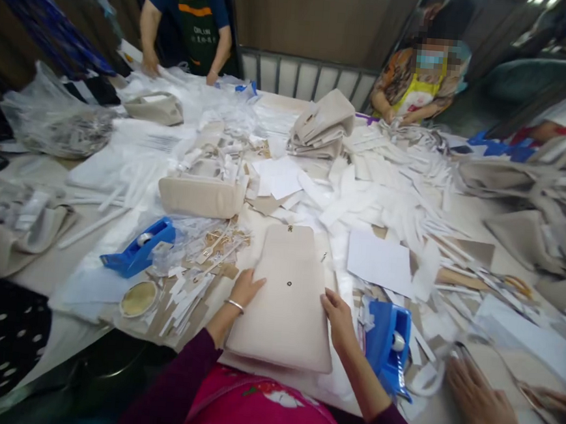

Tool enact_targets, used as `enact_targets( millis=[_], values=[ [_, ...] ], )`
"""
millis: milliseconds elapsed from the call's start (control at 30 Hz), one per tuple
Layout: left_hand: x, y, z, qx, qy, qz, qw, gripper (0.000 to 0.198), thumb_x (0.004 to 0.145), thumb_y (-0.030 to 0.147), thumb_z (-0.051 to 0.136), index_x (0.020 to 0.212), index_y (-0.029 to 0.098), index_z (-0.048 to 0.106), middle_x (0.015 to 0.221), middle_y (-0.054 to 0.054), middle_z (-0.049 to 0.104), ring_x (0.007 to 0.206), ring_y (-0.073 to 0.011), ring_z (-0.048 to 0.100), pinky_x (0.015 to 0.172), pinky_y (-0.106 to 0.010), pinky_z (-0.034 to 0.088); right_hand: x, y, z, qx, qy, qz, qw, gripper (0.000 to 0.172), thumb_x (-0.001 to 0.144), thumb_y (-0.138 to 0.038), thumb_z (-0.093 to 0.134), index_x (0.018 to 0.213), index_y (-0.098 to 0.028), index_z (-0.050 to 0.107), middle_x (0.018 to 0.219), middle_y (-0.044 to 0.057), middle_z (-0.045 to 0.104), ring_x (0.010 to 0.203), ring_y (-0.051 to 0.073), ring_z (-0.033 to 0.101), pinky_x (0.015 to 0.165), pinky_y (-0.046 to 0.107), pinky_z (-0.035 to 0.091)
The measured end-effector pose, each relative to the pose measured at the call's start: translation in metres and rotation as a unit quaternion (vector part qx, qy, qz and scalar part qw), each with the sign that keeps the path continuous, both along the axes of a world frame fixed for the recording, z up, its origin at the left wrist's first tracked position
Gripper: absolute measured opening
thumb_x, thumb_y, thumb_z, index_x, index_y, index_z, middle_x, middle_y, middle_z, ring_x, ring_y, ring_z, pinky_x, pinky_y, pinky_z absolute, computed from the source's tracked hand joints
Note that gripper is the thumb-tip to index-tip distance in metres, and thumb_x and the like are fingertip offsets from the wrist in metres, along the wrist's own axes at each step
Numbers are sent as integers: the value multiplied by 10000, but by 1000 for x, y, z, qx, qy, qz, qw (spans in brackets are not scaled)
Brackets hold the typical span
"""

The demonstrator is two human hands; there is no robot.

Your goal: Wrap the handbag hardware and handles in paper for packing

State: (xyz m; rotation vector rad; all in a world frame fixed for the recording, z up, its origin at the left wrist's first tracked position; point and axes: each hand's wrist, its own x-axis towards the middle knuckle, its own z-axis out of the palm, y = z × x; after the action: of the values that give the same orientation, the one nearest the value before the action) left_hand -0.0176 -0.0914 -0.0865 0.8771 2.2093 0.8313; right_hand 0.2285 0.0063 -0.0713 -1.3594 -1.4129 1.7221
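A flat beige handbag (281, 323) lies in front of me at the table's near edge, its long flap stretched away from me. Small metal fittings show at the flap's far end and on the body. My left hand (246, 289) grips its left edge, thumb on top and the other fingers partly hidden. On the opposite edge, the fingers of my right hand (338, 313) are closed around the side. A blue tape dispenser (384, 347) stands just right of my right hand. Loose straps with gold hardware (216, 243) lie beyond my left hand.
Another blue tape dispenser (140, 246) and a round tin (137, 298) sit at left. Beige bags (200, 196), white strips (362, 202) and a white card (381, 262) cover the table. Co-workers' hands (486, 401) work at right, left and across.
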Motion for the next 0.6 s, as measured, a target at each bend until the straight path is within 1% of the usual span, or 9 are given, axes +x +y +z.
enact_targets(
  millis=[67,167,233,300,433,500,567,600],
  values=[
    [-5,23,-4,-31,3,-8,999,261,752,323,592,913,122,554,935,-128,631,877,-232,591,814,-369,446,-8,4,4,3,16,-7,1000,419,718,-465,596,999,-161,657,889,74,690,880,262,614,782,389,489],
    [-11,43,-8,-71,4,-2,997,306,747,368,602,917,124,529,931,-138,641,844,-242,604,753,-341,444,-20,14,10,-4,47,-19,999,444,683,-445,631,1033,-173,646,879,65,698,858,262,625,758,388,500],
    [-13,49,-11,-86,5,11,996,311,741,397,608,893,140,521,919,-127,647,837,-238,610,729,-320,440,-27,21,11,-30,78,-18,996,465,682,-421,636,1077,-176,622,920,69,695,854,256,631,761,391,502],
    [-12,50,-15,-94,14,23,995,319,742,425,602,886,153,516,911,-118,651,846,-240,614,723,-315,437,-32,27,10,-56,92,-22,994,469,682,-415,640,1081,-171,605,934,74,692,830,249,637,752,387,506],
    [-9,48,-22,-88,40,47,994,322,756,449,577,901,171,508,921,-111,652,868,-250,619,718,-323,435,-40,36,0,-63,53,-44,996,402,691,-434,634,985,-168,567,852,69,686,726,231,638,682,366,511],
    [-8,46,-24,-82,41,61,994,296,764,435,571,900,182,499,920,-102,652,866,-243,621,713,-318,436,-44,40,-8,-30,8,-42,999,335,709,-424,610,931,-188,523,790,46,668,679,220,623,630,350,500],
    [-7,46,-27,-81,42,70,993,269,773,419,566,899,193,489,914,-92,651,864,-235,619,715,-312,433,-48,44,-16,48,-52,-36,997,279,721,-394,585,900,-204,485,758,22,636,676,213,601,617,337,478],
    [-7,46,-29,-79,44,73,993,250,782,408,558,895,196,486,909,-87,650,862,-231,617,719,-309,430,-49,46,-21,96,-85,-33,991,258,723,-379,573,891,-209,475,755,15,618,683,210,588,624,334,468]
  ],
)
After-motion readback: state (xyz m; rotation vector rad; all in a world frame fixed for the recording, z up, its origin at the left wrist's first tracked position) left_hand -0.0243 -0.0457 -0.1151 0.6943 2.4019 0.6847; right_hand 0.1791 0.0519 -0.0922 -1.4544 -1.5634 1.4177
